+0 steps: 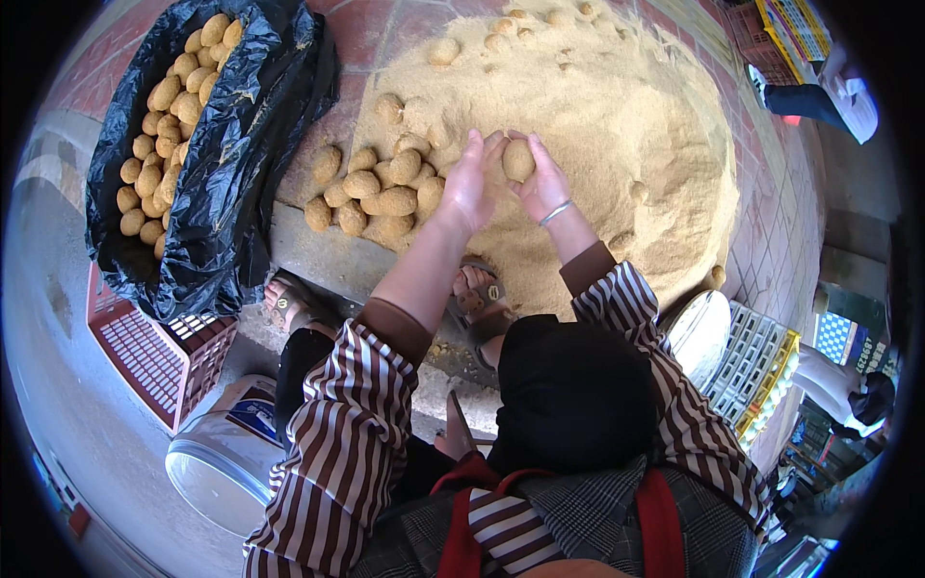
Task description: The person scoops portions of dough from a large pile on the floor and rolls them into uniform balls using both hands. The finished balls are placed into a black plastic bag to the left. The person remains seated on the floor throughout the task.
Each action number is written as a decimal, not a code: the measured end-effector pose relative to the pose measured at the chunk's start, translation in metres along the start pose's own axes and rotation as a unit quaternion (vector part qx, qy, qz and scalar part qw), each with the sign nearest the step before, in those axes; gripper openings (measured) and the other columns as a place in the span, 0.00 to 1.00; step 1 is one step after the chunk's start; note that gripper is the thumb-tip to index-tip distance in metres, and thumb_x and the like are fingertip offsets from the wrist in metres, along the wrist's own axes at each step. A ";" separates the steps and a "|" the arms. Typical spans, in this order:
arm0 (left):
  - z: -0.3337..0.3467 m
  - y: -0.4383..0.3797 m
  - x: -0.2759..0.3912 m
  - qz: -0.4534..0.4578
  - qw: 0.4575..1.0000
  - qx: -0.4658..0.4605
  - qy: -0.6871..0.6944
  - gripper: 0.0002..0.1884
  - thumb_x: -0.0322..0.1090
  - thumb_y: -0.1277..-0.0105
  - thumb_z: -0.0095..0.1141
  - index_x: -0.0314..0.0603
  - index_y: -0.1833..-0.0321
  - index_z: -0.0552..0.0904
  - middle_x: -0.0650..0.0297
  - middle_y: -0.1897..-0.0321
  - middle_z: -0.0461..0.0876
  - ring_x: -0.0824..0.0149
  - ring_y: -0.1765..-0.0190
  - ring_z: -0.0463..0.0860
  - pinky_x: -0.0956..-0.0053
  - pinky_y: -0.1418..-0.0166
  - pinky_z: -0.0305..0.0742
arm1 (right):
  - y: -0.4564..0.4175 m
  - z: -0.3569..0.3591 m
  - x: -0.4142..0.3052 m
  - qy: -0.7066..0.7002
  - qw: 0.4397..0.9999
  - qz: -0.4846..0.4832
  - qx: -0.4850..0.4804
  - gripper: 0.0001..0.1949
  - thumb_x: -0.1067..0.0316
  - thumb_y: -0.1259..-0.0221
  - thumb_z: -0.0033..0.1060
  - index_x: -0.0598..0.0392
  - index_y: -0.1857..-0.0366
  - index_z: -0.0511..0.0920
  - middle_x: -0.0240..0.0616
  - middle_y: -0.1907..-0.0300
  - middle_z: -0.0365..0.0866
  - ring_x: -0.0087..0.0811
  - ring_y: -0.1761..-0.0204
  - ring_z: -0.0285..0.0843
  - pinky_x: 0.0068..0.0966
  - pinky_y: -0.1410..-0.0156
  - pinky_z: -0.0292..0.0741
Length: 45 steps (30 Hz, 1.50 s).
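My right hand holds a round, egg-like ball coated in tan grains, its fingers curled around the far and near sides. Close to the ball's left, my left hand is cupped with its palm turned inward and nothing in its grasp. Both hands are above a broad heap of tan, husk-like grain spread over the paving. Left of my left hand lies a cluster of similar coated balls, some touching one another. A few more are partly sunk in the heap's far side, such as one coated ball.
At left, a black plastic-lined crate holds many coated balls. Below it are a pink plastic crate and a white bucket. Stacked egg trays and a round pale lid stand at right. Other people are at the right edge.
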<state>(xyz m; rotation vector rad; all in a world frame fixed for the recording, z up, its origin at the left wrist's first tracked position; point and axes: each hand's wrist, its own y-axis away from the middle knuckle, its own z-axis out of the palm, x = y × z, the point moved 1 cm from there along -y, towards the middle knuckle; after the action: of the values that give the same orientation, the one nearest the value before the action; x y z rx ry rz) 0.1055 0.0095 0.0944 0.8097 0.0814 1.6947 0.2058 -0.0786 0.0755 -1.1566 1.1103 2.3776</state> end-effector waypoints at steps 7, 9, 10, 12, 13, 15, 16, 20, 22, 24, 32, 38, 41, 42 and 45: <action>-0.023 -0.009 -0.008 0.059 0.984 0.061 -0.158 0.23 0.38 0.31 0.54 0.34 0.37 0.70 0.54 0.41 0.73 0.62 0.35 0.67 0.64 0.32 0.62 | -0.005 -0.003 0.005 -0.051 0.996 0.026 -0.075 0.19 0.51 0.31 0.49 0.50 0.44 0.71 0.37 0.43 0.70 0.32 0.41 0.68 0.40 0.41 0.74; -0.027 -0.010 -0.010 0.086 0.975 0.082 -0.186 0.21 0.31 0.35 0.58 0.33 0.40 0.73 0.57 0.45 0.76 0.65 0.41 0.71 0.69 0.36 0.65 | -0.005 -0.003 0.009 -0.025 0.997 0.012 -0.078 0.20 0.54 0.32 0.51 0.51 0.42 0.70 0.37 0.44 0.71 0.32 0.42 0.70 0.39 0.41 0.75; -0.029 -0.011 -0.010 0.089 0.970 0.098 -0.206 0.20 0.28 0.36 0.60 0.33 0.42 0.74 0.58 0.47 0.77 0.66 0.43 0.73 0.71 0.38 0.67 | -0.004 -0.001 0.011 -0.005 0.997 0.005 -0.074 0.20 0.56 0.32 0.53 0.52 0.41 0.69 0.36 0.45 0.71 0.31 0.43 0.70 0.38 0.41 0.75; -0.030 -0.011 -0.010 0.110 0.960 0.102 -0.234 0.19 0.27 0.37 0.60 0.33 0.43 0.75 0.57 0.48 0.78 0.67 0.46 0.75 0.74 0.40 0.69 | -0.002 0.002 0.013 0.036 0.996 -0.010 -0.075 0.21 0.59 0.34 0.55 0.52 0.40 0.67 0.37 0.45 0.70 0.31 0.44 0.71 0.37 0.41 0.76; -0.030 -0.011 -0.009 0.110 0.955 0.110 -0.253 0.19 0.26 0.37 0.60 0.34 0.43 0.75 0.57 0.49 0.78 0.67 0.47 0.76 0.75 0.42 0.70 | -0.001 0.004 0.014 0.056 0.995 -0.019 -0.080 0.22 0.61 0.34 0.56 0.53 0.39 0.66 0.37 0.45 0.70 0.31 0.44 0.71 0.37 0.42 0.76; -0.030 -0.010 -0.008 0.122 0.942 0.113 -0.291 0.19 0.26 0.37 0.60 0.34 0.43 0.75 0.58 0.50 0.79 0.67 0.48 0.77 0.75 0.43 0.71 | 0.000 0.007 0.013 0.076 0.993 -0.028 -0.084 0.23 0.64 0.35 0.58 0.53 0.38 0.65 0.37 0.46 0.69 0.31 0.44 0.71 0.36 0.43 0.78; -0.030 -0.009 -0.007 0.134 0.934 0.116 -0.310 0.19 0.26 0.37 0.59 0.34 0.43 0.75 0.58 0.51 0.79 0.67 0.49 0.77 0.76 0.44 0.72 | 0.000 0.008 0.012 0.075 0.993 -0.028 -0.084 0.23 0.65 0.36 0.58 0.53 0.38 0.65 0.37 0.47 0.69 0.31 0.44 0.71 0.36 0.43 0.79; -0.032 -0.010 -0.005 0.120 0.949 0.107 -0.272 0.17 0.28 0.35 0.58 0.36 0.43 0.76 0.59 0.53 0.79 0.69 0.49 0.77 0.76 0.45 0.71 | -0.006 0.003 0.012 0.073 0.993 -0.038 -0.089 0.20 0.66 0.36 0.57 0.54 0.40 0.68 0.38 0.47 0.70 0.34 0.45 0.72 0.37 0.44 0.81; -0.037 -0.012 -0.004 0.105 0.953 0.109 -0.261 0.17 0.30 0.34 0.57 0.36 0.44 0.76 0.61 0.53 0.79 0.70 0.50 0.76 0.77 0.45 0.71 | -0.014 -0.007 0.018 0.087 0.995 -0.034 -0.025 0.20 0.64 0.36 0.58 0.55 0.42 0.70 0.39 0.50 0.73 0.33 0.48 0.74 0.34 0.47 0.81; -0.043 -0.014 -0.004 0.081 0.942 0.139 -0.294 0.16 0.33 0.34 0.57 0.37 0.45 0.77 0.62 0.53 0.80 0.70 0.50 0.77 0.76 0.45 0.71 | -0.022 -0.018 0.028 0.190 0.981 -0.042 0.008 0.20 0.60 0.37 0.59 0.55 0.43 0.71 0.40 0.52 0.77 0.34 0.50 0.77 0.32 0.49 0.80; -0.054 -0.009 -0.015 0.034 0.832 0.094 -0.545 0.16 0.38 0.39 0.57 0.38 0.50 0.81 0.57 0.55 0.83 0.65 0.50 0.80 0.73 0.45 0.72 | -0.025 -0.043 0.063 0.747 0.657 -0.104 0.012 0.17 0.50 0.43 0.57 0.47 0.54 0.79 0.44 0.54 0.81 0.45 0.55 0.80 0.36 0.48 0.75; -0.062 -0.014 -0.012 0.022 0.806 0.145 -0.573 0.17 0.39 0.39 0.57 0.38 0.50 0.81 0.55 0.57 0.83 0.64 0.52 0.81 0.73 0.47 0.74 | -0.065 -0.018 0.065 0.755 0.640 -0.090 -0.112 0.13 0.55 0.40 0.51 0.47 0.58 0.81 0.43 0.54 0.81 0.44 0.52 0.78 0.38 0.47 0.74; -0.070 -0.019 -0.010 0.043 0.827 0.171 -0.534 0.18 0.40 0.39 0.57 0.37 0.49 0.80 0.57 0.58 0.83 0.65 0.55 0.81 0.74 0.49 0.74 | -0.087 -0.022 0.062 0.667 0.737 -0.049 -0.092 0.13 0.61 0.41 0.52 0.49 0.55 0.80 0.42 0.56 0.83 0.43 0.53 0.79 0.34 0.46 0.74; -0.073 -0.021 -0.011 0.042 0.828 0.177 -0.530 0.18 0.40 0.39 0.56 0.37 0.49 0.80 0.58 0.59 0.83 0.66 0.57 0.81 0.74 0.50 0.74 | -0.091 -0.027 0.056 0.597 0.799 -0.072 -0.027 0.14 0.61 0.41 0.53 0.49 0.54 0.80 0.42 0.56 0.83 0.42 0.53 0.80 0.33 0.46 0.74; -0.081 -0.024 -0.016 0.045 0.841 0.192 -0.503 0.16 0.38 0.37 0.55 0.36 0.50 0.79 0.61 0.62 0.82 0.69 0.62 0.80 0.75 0.55 0.75 | -0.101 -0.039 0.034 0.619 0.775 -0.094 0.084 0.19 0.57 0.43 0.59 0.49 0.49 0.77 0.42 0.55 0.83 0.39 0.54 0.81 0.31 0.49 0.76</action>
<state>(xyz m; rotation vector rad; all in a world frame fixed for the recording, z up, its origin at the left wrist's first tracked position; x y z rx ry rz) 0.0822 0.0317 0.0142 1.9447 -0.3587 1.1484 0.2588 -0.0422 -0.0182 -2.6845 1.3153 1.0965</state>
